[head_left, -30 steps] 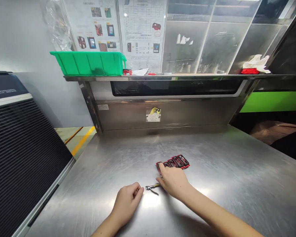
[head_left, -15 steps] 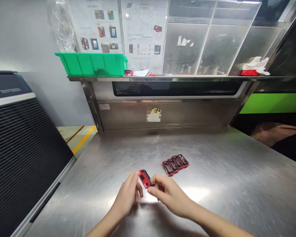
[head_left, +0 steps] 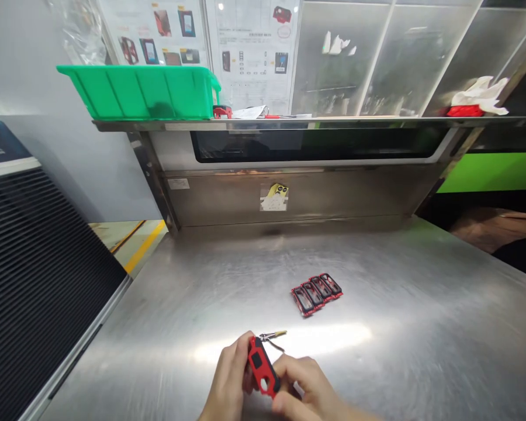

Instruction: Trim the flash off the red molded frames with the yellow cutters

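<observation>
A small red and black plastic frame [head_left: 262,367] is tilted between my two hands, low over the metal table. Its red face has a dark square window and a round hole near the lower end. My left hand [head_left: 230,374] has its fingers closed along the frame's left edge and upper end. My right hand [head_left: 307,383] pinches the lower right end between thumb and fingers. Just beyond the frame lies a pair of small pliers [head_left: 272,337], partly hidden, with one yellowish and one dark handle. Farther off, several similar red and black frames [head_left: 317,294] lie in a row.
The steel table [head_left: 201,280] meets a metal back panel [head_left: 219,202]. A shelf [head_left: 333,122] above carries a green bin [head_left: 144,90], papers and small red items. A red and white bundle [head_left: 476,99] sits at its right. Left stands a black ribbed unit [head_left: 39,275].
Both hands and the held frame have come lower and closer to me. My left fingers now wrap more around the frame. The pliers have come into sight, and the view has shifted slightly.
</observation>
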A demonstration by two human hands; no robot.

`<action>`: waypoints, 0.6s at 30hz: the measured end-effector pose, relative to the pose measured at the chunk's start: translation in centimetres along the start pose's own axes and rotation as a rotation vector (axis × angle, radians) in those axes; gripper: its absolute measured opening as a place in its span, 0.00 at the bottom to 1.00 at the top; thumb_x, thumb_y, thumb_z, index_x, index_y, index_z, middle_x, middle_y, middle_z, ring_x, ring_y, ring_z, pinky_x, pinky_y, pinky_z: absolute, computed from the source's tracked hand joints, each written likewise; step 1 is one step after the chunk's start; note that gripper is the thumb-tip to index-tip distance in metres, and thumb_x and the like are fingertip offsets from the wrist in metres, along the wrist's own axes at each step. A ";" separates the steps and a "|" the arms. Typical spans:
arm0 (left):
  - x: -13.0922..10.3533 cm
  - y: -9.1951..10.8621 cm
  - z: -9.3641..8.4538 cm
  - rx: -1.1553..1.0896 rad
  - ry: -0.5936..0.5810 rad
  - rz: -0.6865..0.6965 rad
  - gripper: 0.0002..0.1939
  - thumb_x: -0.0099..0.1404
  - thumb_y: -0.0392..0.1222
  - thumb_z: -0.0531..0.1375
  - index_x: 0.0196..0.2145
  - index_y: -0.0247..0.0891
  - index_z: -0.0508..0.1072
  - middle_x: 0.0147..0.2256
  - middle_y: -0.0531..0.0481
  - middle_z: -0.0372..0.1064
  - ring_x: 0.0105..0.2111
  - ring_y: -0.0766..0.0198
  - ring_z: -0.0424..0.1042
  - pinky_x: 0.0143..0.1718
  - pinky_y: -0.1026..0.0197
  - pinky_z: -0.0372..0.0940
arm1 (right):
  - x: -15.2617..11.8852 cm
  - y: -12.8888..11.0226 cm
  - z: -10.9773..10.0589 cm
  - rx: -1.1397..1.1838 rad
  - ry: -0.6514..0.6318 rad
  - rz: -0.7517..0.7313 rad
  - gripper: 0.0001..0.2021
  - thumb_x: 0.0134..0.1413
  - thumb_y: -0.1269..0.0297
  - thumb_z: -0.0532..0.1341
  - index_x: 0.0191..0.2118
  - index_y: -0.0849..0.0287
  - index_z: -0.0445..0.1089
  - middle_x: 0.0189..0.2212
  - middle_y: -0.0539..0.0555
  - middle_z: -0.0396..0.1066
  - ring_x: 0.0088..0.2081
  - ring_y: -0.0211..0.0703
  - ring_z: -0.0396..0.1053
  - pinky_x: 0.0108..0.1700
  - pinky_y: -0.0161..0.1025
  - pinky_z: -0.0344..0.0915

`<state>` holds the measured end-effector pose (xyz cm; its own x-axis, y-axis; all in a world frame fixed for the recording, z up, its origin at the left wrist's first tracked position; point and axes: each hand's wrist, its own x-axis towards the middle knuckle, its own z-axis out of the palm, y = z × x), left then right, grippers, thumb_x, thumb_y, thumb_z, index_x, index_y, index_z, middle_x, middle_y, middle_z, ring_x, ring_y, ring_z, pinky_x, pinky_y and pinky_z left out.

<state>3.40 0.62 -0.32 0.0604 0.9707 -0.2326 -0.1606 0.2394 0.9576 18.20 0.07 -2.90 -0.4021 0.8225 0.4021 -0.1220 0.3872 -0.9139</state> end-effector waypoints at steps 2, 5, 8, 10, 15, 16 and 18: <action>-0.1 0.1 -0.2 0.008 -0.048 0.018 0.30 0.51 0.71 0.57 0.27 0.38 0.74 0.18 0.55 0.60 0.20 0.64 0.60 0.24 0.62 0.60 | -0.2 0.3 0.0 0.026 -0.019 0.011 0.21 0.58 0.44 0.60 0.28 0.59 0.63 0.16 0.44 0.56 0.16 0.30 0.49 0.17 0.29 0.45; -0.3 0.6 0.0 0.013 -0.103 0.014 0.29 0.51 0.71 0.58 0.23 0.39 0.72 0.17 0.55 0.58 0.19 0.65 0.58 0.22 0.62 0.59 | -0.2 0.1 0.1 0.063 0.000 -0.004 0.21 0.57 0.45 0.61 0.27 0.59 0.63 0.15 0.43 0.55 0.15 0.30 0.48 0.16 0.28 0.45; -0.3 1.1 0.3 0.000 -0.166 -0.021 0.30 0.49 0.72 0.58 0.20 0.39 0.69 0.16 0.57 0.55 0.18 0.67 0.54 0.21 0.63 0.56 | -0.2 -0.2 0.3 0.094 0.015 -0.029 0.21 0.58 0.45 0.61 0.27 0.59 0.62 0.14 0.42 0.52 0.14 0.29 0.47 0.15 0.27 0.45; -0.4 1.1 0.4 -0.029 -0.204 -0.053 0.30 0.48 0.73 0.58 0.20 0.39 0.68 0.17 0.57 0.53 0.19 0.68 0.52 0.20 0.64 0.54 | -0.2 -0.4 0.4 0.103 0.015 -0.031 0.21 0.58 0.46 0.61 0.26 0.59 0.62 0.14 0.42 0.52 0.14 0.29 0.47 0.15 0.26 0.46; -0.4 1.2 0.5 -0.186 -0.240 -0.173 0.27 0.47 0.68 0.63 0.22 0.39 0.68 0.17 0.59 0.52 0.19 0.70 0.51 0.21 0.67 0.52 | -0.3 -0.3 0.5 0.113 0.016 0.028 0.22 0.56 0.44 0.61 0.26 0.59 0.63 0.13 0.42 0.51 0.14 0.29 0.47 0.15 0.26 0.47; -0.3 1.3 0.5 -0.208 -0.218 -0.214 0.27 0.46 0.67 0.65 0.21 0.38 0.67 0.16 0.60 0.53 0.19 0.71 0.51 0.21 0.67 0.52 | -0.3 -0.3 0.5 0.099 0.013 0.046 0.22 0.56 0.44 0.61 0.26 0.60 0.64 0.13 0.42 0.51 0.14 0.29 0.47 0.15 0.26 0.47; -0.2 1.4 0.6 -0.219 -0.160 -0.288 0.27 0.44 0.66 0.66 0.18 0.38 0.65 0.15 0.60 0.54 0.18 0.71 0.53 0.21 0.67 0.53 | -0.3 -0.3 0.4 0.056 0.004 0.064 0.21 0.54 0.45 0.62 0.29 0.61 0.69 0.13 0.42 0.53 0.13 0.29 0.47 0.14 0.27 0.47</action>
<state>3.72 0.76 1.14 0.2834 0.8517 -0.4407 -0.3204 0.5172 0.7936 17.96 -0.49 -2.75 -0.4074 0.8464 0.3430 -0.1468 0.3100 -0.9393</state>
